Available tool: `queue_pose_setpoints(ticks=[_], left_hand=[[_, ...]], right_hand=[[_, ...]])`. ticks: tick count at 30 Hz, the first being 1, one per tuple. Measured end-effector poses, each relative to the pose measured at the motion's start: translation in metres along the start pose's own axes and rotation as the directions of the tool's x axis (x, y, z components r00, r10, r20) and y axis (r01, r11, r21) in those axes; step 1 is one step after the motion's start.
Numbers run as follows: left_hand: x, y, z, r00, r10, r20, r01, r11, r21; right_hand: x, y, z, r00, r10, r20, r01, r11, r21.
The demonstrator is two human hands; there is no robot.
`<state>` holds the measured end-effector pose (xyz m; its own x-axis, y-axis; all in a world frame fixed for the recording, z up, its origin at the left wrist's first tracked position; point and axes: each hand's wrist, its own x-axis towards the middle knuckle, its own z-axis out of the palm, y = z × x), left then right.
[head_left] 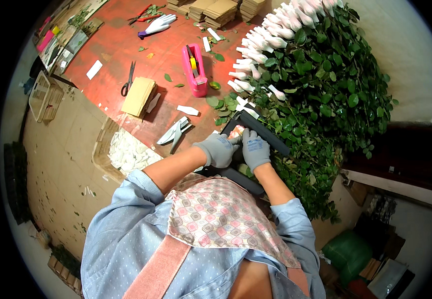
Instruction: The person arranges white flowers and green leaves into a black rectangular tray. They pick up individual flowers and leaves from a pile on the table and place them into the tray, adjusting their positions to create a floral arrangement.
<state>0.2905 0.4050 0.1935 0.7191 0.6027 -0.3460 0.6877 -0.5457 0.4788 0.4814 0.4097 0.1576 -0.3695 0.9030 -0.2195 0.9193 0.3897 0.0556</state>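
Both my hands wear grey gloves and meet at a black padded holder by the table's near edge. Between their fingertips shows a small orange-pink rose head, mostly covered by the gloves. My left hand has its fingers bent in against the rose from the left. My right hand is closed at its right side, fingertips pressed by the bloom. A grey stapler lies just left of my left hand. Right of the holder, leafy stems are piled, their heads wrapped in white sleeves.
On the red table are a pink tape dispenser, black scissors, a cardboard stack, a white glove and red-handled pruners. More cardboard sits at the back. A basket of white sleeves stands left.
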Motion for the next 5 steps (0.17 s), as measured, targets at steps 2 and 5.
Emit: queue_pose_setpoints(ticks=[2, 5], left_hand=[[0.002, 0.001, 0.000, 0.998, -0.029, 0.059, 0.029, 1.000, -0.003], [0.003, 0.002, -0.004, 0.989, -0.072, 0.131, 0.078, 0.996, -0.043]], right_hand=[[0.008, -0.002, 0.001, 0.994, 0.044, 0.103, -0.041, 0.999, -0.024], [0.018, 0.000, 0.006, 0.984, 0.022, 0.175, -0.017, 0.999, -0.035]])
